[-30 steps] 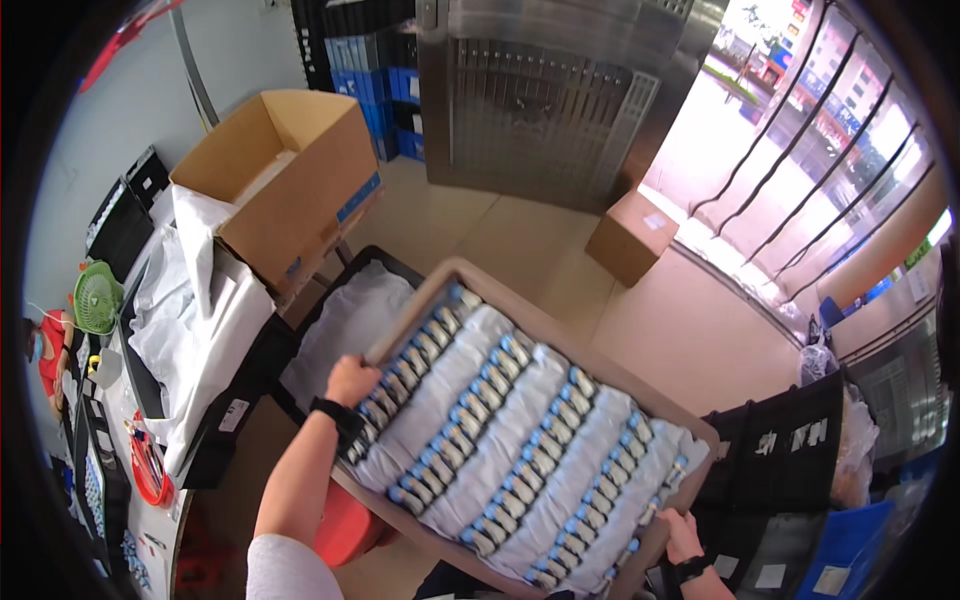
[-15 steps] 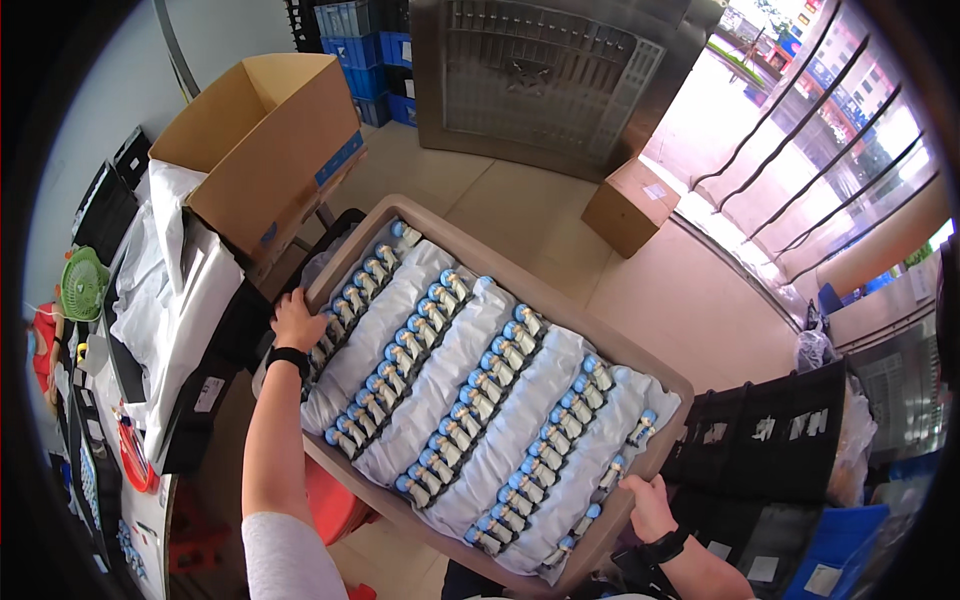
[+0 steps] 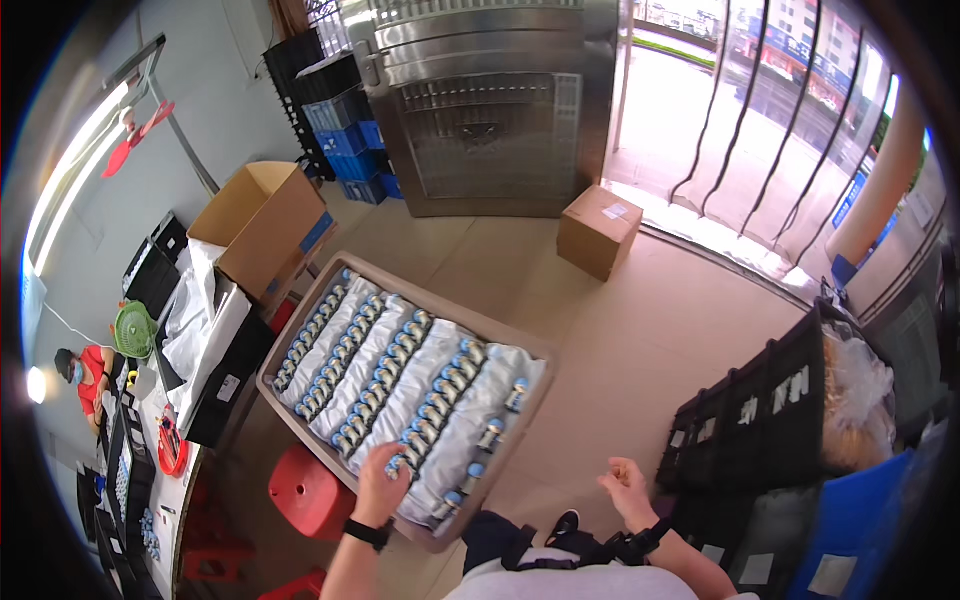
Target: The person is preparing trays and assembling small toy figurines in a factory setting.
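Note:
A brown plastic tray (image 3: pixel 535 385) lies at a slant in front of me. Several rows of small blue-headed figurines (image 3: pixel 395 362) stand in it, parted by strips of white wrapping (image 3: pixel 350 385). At the tray's near side, my left hand (image 3: pixel 380 487) has its fingers closed around a figurine (image 3: pixel 397 466) at the near end of a row; the fingertips are partly hidden. A few figurines (image 3: pixel 490 435) lie more loosely spaced along the right edge. My right hand (image 3: pixel 628 492) hangs in the air right of the tray, holding nothing, its fingers loosely bent and apart.
Left of the tray are a red stool (image 3: pixel 305 490) and a worktable (image 3: pixel 190 470); a large open carton (image 3: pixel 265 225) stands farther back. Black crates (image 3: pixel 750 420) are at the right. A closed carton (image 3: pixel 600 235) sits by the doorway. A person (image 3: pixel 88 380) is at the far left.
Both hands have let go of the tray's edges. My left hand has moved to the figurines, my right hand away to the right. The tray now appears lower and farther from me.

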{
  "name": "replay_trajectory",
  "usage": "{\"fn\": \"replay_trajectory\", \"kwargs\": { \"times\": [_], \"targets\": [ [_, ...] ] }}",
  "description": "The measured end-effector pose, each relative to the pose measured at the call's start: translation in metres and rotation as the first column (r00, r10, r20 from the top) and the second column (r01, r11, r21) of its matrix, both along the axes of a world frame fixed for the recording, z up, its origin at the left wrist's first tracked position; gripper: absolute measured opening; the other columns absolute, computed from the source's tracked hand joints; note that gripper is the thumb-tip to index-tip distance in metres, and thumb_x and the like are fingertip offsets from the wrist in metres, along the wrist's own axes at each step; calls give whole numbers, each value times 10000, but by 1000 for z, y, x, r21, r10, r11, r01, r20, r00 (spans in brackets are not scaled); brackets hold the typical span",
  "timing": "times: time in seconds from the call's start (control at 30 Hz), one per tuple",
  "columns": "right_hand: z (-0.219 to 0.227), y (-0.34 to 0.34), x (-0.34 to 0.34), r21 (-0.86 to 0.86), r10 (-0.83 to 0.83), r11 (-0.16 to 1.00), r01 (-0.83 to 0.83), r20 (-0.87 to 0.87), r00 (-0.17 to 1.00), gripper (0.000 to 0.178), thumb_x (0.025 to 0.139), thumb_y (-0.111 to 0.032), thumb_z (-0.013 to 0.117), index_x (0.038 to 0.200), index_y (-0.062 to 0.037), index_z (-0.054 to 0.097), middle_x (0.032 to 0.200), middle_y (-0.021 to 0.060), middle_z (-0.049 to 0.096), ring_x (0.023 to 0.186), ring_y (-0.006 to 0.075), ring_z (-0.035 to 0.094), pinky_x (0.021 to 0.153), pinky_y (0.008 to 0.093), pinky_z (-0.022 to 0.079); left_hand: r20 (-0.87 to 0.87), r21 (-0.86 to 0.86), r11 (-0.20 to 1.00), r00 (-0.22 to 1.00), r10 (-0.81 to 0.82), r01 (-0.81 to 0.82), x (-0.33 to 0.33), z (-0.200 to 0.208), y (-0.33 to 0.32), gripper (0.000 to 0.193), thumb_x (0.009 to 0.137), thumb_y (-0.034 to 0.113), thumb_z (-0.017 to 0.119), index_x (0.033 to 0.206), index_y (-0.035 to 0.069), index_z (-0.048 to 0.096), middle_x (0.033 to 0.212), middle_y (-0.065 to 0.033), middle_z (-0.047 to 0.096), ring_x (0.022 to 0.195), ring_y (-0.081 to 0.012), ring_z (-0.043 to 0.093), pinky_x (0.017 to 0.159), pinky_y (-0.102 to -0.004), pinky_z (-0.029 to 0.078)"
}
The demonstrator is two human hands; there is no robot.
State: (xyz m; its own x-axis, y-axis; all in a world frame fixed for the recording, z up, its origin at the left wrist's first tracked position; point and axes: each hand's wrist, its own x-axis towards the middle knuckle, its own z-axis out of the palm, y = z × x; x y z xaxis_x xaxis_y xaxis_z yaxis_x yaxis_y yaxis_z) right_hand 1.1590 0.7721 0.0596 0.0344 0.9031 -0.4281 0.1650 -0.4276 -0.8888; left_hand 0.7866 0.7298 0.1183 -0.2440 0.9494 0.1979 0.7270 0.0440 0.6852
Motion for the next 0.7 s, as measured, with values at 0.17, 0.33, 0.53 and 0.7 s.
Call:
{"fn": "replay_trajectory", "kwargs": {
  "times": [0.17, 0.33, 0.53, 0.7],
  "targets": [
    [-38, 27, 67, 151, -17, 988, 8, 58, 998, 228, 731, -14, 562, 957, -4, 536, 695, 5, 537, 606, 66, 498, 539, 199, 405, 63, 66, 992, 992, -109, 105, 116, 19, 23, 235, 667, 2, 576, 901, 17, 586, 977, -150, 567, 932, -304, 543, 828, -333, 420],
    [-51, 102, 71, 181, 159, 967, -177, 113, 981, 195, 744, -51, 557, 937, -19, 561, 723, 28, 580, 647, 87, 536, 583, 217, 434, -74, 193, 959, 978, -194, 205, 162, 37, 93, 218, 663, 30, 580, 880, 35, 592, 973, -147, 560, 899, -320, 535, 799, -368, 425],
    [-87, 182, 110, 321, 265, 834, -448, 479, 837, 212, 738, -97, 593, 934, -21, 568, 698, 92, 590, 621, 159, 567, 596, 277, 465, 18, 254, 958, 990, -143, 134, 153, 15, 186, 203, 665, 24, 572, 867, 29, 590, 943, -149, 565, 878, -318, 542, 775, -366, 439],
    [-176, 208, 264, -130, 445, 799, -588, 785, 431, 237, 737, -242, 561, 903, -75, 590, 806, 149, 610, 754, 301, 586, 684, 389, 476, 117, 185, 956, 961, -249, 226, 173, 18, 261, 188, 688, 51, 562, 870, 13, 583, 928, -149, 584, 885, -308, 555, 789, -359, 450]
  ]
}}
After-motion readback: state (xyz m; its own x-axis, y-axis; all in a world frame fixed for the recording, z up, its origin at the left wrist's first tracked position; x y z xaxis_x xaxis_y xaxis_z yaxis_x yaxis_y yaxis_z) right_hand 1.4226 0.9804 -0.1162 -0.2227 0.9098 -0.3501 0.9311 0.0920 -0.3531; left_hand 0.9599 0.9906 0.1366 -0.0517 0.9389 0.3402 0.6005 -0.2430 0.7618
